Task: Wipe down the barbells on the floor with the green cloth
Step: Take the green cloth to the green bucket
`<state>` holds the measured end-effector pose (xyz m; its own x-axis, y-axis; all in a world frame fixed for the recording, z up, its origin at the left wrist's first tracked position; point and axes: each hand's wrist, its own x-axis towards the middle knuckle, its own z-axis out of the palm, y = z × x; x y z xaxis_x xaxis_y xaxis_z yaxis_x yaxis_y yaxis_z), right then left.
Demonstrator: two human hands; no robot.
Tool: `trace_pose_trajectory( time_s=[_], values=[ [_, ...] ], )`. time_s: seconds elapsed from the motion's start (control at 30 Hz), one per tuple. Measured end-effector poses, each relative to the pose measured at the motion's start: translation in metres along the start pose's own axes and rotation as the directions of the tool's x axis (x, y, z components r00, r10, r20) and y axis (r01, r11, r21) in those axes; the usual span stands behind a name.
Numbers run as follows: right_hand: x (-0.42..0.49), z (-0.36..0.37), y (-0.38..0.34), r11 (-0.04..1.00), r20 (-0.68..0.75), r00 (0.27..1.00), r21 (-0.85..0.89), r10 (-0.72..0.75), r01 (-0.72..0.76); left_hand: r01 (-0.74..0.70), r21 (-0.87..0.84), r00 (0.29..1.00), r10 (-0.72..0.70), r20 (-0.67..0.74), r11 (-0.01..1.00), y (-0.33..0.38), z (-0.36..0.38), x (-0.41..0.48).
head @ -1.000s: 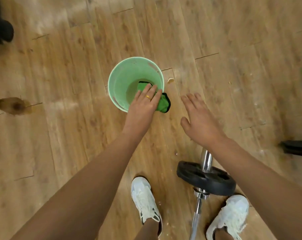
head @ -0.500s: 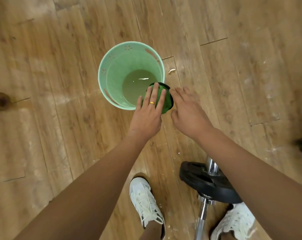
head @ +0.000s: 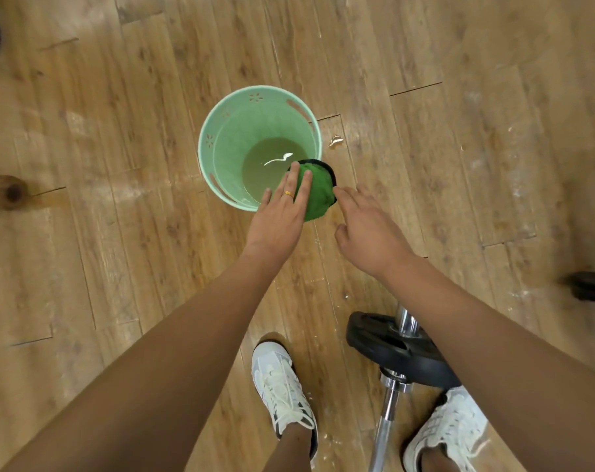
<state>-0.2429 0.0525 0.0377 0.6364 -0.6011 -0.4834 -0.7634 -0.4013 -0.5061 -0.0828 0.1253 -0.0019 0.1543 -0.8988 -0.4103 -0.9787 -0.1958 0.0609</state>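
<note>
Hiding part of green cloth [head: 318, 195], left hand [head: 277, 224] rests flat.

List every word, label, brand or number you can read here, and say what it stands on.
No readable text anywhere.
Green bucket: only flower-shaped holes and slots, no letters.
Barbell's black plate: no marking legible.
White shoes: no brand readable.
Green cloth: no tag in view.
</note>
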Motion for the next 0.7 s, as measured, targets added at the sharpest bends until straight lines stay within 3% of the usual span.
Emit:
trace_pose_trajectory(
  time_s=[0.4, 0.7],
  values=[
    [-0.036, -0.003, 0.008, 0.997, 0.014, 0.997, 0.030, 0.077, -0.078, 0.148, 0.027, 0.986, -0.149, 0.075, 0.989, 0.001, 0.001, -0.009],
    [-0.066, 0.004, 0.022, 0.994, 0.012, 0.995, 0.039, 0.102, -0.103, 0.163, 0.043, 0.985, -0.165, 0.057, 0.986, 0.010, -0.004, -0.008]
  ],
)
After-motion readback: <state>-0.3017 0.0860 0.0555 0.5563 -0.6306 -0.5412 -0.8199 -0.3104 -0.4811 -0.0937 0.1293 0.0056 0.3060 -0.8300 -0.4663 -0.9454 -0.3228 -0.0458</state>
